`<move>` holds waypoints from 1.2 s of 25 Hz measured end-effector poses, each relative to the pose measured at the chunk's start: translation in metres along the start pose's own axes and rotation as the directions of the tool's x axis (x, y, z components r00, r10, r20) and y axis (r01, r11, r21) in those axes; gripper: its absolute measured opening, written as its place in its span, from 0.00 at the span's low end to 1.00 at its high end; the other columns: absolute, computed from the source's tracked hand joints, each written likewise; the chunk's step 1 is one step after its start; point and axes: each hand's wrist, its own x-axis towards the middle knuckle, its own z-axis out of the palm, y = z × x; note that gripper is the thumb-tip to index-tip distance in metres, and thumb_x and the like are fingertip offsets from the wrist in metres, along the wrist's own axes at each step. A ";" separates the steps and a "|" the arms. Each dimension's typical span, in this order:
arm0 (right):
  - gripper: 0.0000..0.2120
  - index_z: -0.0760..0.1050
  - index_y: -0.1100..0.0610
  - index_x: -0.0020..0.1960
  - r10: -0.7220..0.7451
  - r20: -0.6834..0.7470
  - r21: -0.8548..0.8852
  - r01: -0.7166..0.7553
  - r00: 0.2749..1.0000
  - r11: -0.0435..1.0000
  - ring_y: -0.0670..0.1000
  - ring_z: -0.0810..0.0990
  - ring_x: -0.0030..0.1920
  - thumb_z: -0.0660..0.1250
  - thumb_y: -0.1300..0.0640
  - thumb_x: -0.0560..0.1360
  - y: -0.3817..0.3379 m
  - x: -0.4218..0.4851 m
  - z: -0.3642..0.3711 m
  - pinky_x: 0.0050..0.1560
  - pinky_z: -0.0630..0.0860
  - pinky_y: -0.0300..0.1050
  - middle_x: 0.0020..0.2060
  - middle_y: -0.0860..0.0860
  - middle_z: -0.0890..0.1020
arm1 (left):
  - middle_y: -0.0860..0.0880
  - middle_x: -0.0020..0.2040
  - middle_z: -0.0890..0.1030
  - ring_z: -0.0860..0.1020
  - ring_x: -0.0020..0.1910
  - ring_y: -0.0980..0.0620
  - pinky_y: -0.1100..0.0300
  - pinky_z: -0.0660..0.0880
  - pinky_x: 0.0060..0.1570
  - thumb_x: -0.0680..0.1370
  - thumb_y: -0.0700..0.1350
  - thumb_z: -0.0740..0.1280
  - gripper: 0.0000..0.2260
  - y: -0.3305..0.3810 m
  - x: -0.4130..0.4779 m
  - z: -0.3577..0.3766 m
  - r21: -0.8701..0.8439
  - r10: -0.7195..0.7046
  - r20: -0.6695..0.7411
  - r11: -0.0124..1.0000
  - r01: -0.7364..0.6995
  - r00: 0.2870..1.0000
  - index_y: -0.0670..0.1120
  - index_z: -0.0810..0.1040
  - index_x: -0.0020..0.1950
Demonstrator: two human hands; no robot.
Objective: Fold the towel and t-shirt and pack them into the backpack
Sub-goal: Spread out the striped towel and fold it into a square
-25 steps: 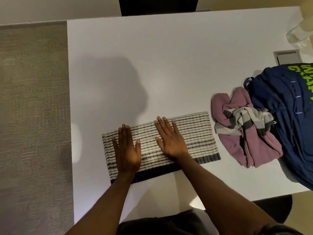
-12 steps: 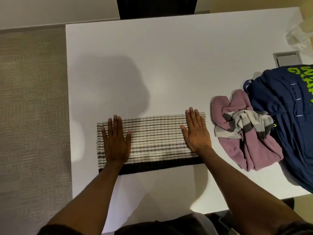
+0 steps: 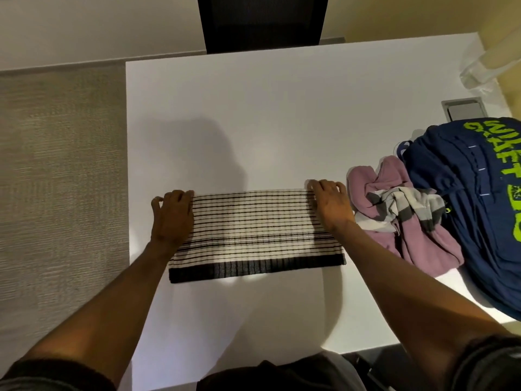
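A cream towel [image 3: 253,235] with thin black stripes and a dark band along its near edge lies folded into a long strip on the white table [image 3: 267,122]. My left hand [image 3: 172,218] grips its far left corner with curled fingers. My right hand [image 3: 329,204] grips the far right corner the same way. A crumpled pink t-shirt [image 3: 400,221] with grey and white striped parts lies just right of the towel. The navy backpack [image 3: 479,207] with lime lettering sits at the table's right edge, touching the t-shirt.
A black chair back [image 3: 262,21] stands behind the far table edge. A grey cable hatch [image 3: 462,108] is set into the table at the far right, beside a clear plastic object [image 3: 485,66]. Carpet [image 3: 56,193] lies left of the table.
Both hands slid outward from flat on the towel's middle to its far corners. Their fingers have curled round the far edge. The towel now lies straighter.
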 end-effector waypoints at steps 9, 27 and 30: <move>0.08 0.78 0.55 0.58 0.020 0.142 -0.184 0.006 0.990 0.983 0.58 0.79 0.59 0.65 0.59 0.80 0.013 0.026 -0.020 0.67 0.64 0.57 0.52 0.53 0.83 | 0.47 0.44 0.83 0.79 0.53 0.40 0.43 0.60 0.63 0.77 0.40 0.71 0.06 -0.015 0.018 -0.032 -0.038 -0.011 0.094 0.999 0.014 0.996 0.45 0.79 0.53; 0.10 0.79 0.56 0.50 -0.137 -0.086 -0.057 0.133 0.987 0.990 0.59 0.78 0.44 0.73 0.66 0.71 0.029 -0.069 -0.063 0.47 0.71 0.54 0.44 0.54 0.80 | 0.51 0.48 0.84 0.80 0.52 0.44 0.50 0.59 0.57 0.73 0.38 0.78 0.08 -0.026 -0.059 -0.072 0.012 0.200 -0.159 0.980 -0.200 0.967 0.48 0.85 0.49; 0.13 0.79 0.55 0.50 -0.170 -0.038 -0.061 0.167 0.985 0.984 0.58 0.78 0.46 0.75 0.66 0.69 0.031 -0.097 -0.050 0.48 0.72 0.55 0.45 0.53 0.80 | 0.48 0.48 0.83 0.80 0.51 0.42 0.47 0.64 0.56 0.71 0.36 0.80 0.11 -0.030 -0.085 -0.061 0.032 0.212 -0.149 0.977 -0.210 0.966 0.47 0.86 0.49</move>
